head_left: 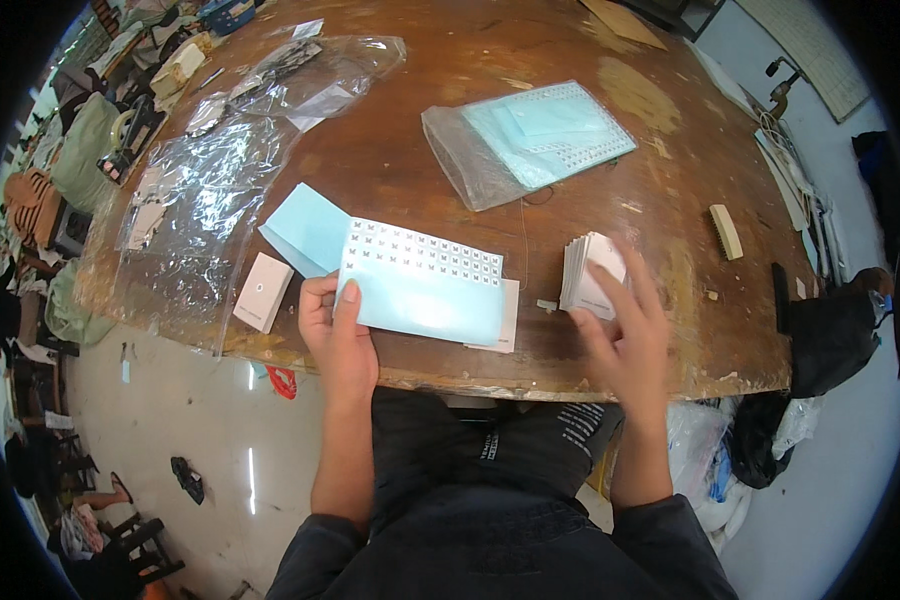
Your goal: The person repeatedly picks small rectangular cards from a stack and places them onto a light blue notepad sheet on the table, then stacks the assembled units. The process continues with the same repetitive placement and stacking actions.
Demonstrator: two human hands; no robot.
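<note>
Since the sheet is judged light and bendy, its edge is best held, as pinched by the left hand; the right hand is spread at the cards.

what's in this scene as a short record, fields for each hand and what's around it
left hand: holding pale-blue sheet with rows of small dark marks
right hand: spread at stack of pale cards, contact unclear
beside left hand: pale pink pack
farther back: clear plastic bag holding pale-blue sheets
right side: brush
surface: worn brown wooden table
</note>
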